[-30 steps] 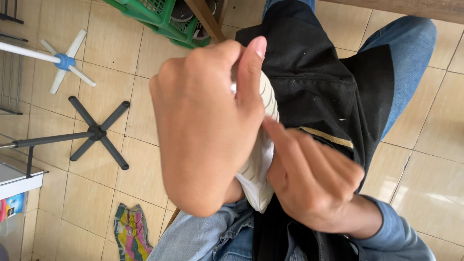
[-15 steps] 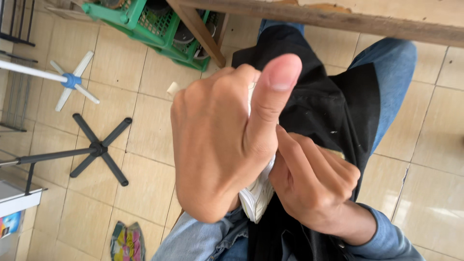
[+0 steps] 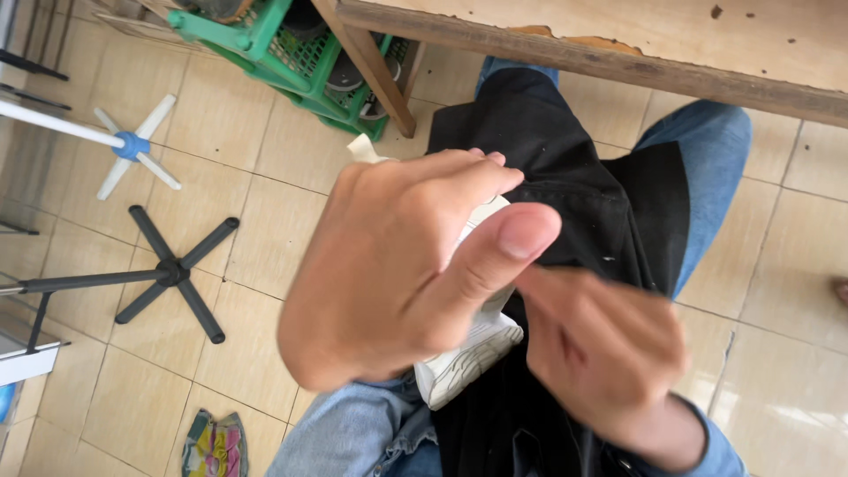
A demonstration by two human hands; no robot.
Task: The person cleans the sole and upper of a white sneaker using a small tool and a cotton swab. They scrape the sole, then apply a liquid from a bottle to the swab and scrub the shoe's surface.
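Observation:
My left hand (image 3: 397,274) fills the middle of the view, close to the camera, thumb stretched to the right. It is closed around a white object with a ribbed, tread-like face (image 3: 468,358); a pale tip (image 3: 362,148) pokes out above the knuckles. My right hand (image 3: 601,353) is blurred at the lower right, its index finger reaching toward the left thumb and the white object. Whether it grips anything is unclear. Both hands hover over a black cloth (image 3: 574,177) spread on my lap, with blue jeans (image 3: 707,168) on either side.
A worn wooden table edge (image 3: 618,53) runs across the top, with its leg (image 3: 371,71) beside a green crate (image 3: 283,53). On the tiled floor at left stand a black star-shaped base (image 3: 172,274) and a white and blue one (image 3: 132,146). A colourful rag (image 3: 212,446) lies below.
My left hand has come closer to the camera and turned, its thumb now pointing right. The view has tilted so the table edge shows. My right hand stays low beside the white object.

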